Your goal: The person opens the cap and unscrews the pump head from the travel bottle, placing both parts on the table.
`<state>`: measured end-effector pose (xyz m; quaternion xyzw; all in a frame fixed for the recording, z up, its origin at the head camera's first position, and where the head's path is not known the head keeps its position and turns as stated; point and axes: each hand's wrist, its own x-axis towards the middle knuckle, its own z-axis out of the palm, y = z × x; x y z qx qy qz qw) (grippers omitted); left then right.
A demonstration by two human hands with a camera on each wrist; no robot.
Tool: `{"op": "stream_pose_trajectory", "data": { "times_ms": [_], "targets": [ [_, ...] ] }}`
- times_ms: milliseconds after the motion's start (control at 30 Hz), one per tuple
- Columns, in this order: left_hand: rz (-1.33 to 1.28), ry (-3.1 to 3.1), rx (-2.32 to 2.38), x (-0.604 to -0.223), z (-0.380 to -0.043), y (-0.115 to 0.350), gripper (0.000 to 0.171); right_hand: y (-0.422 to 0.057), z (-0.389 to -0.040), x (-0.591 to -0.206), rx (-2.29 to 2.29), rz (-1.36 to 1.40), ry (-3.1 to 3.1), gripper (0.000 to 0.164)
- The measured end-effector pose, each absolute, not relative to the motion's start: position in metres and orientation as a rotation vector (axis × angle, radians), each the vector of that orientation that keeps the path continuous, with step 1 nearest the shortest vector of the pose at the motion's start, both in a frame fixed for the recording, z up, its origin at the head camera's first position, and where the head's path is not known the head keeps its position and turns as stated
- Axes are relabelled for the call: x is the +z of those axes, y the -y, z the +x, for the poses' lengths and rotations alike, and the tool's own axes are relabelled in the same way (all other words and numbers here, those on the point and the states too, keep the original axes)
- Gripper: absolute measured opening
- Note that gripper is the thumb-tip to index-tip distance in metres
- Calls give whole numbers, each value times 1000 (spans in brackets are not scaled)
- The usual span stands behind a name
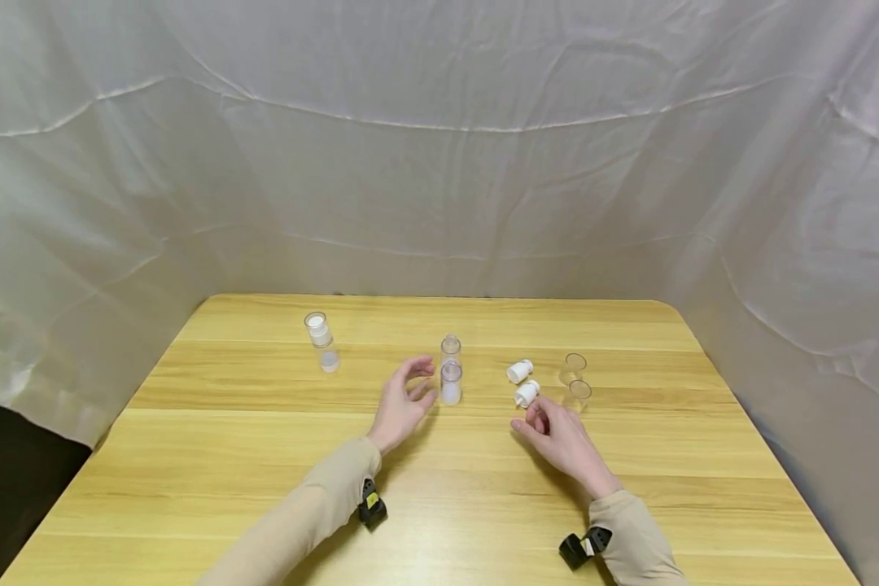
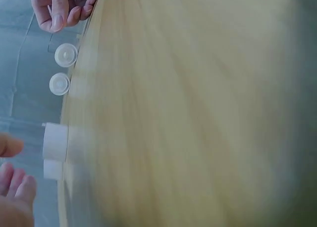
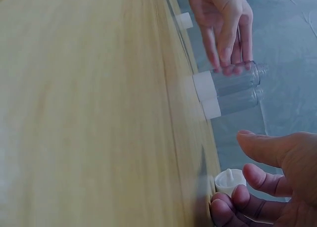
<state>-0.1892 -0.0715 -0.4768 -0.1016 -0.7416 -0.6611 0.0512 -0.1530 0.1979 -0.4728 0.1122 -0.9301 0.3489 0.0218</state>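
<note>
Holds the left hand [image 1: 399, 405] just beside the front clear bottle [image 1: 451, 392], with fingers and thumb parted widely, probably to suit the round wall, and grips nothing; cannot tell from these views whether a fingertip meets it. Has that bottle upright on a white base, just in front of the back clear bottle [image 1: 450, 348], probably to put both within easy range of either hand. Poises the right hand [image 1: 562, 439] at the near white piece [image 1: 526, 394], with fingers loosely bent, a modest gap to the thumb and nothing visibly held; again cannot tell touch from mere closeness. Has this and the far white piece [image 1: 519, 372] lying on their sides, wide ends toward the bottles, perhaps for easy pinching from the right. Sets the near clear cup [image 1: 579, 396] and far clear cup [image 1: 575, 370] farther right, seemingly to group like with like. Shows a capped bottle [image 1: 318, 330] upright on the table [image 1: 190, 456], well apart at the left, with a white top inside a clear cover, presumably out of the way of the loose parts.
</note>
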Motion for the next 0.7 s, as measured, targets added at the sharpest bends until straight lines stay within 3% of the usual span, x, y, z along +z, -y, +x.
{"op": "stream_pose_trajectory", "data": {
  "times_ms": [300, 700],
  "targets": [
    [-57, 1928, -1534, -454, -200, 114, 45, -199, -151, -472, 1130, 389, 2878, 22],
    [280, 1890, -1374, -449, -222, 169, 90, -199, -150, -471, 1142, 451, 2864, 17]
  ]
}}
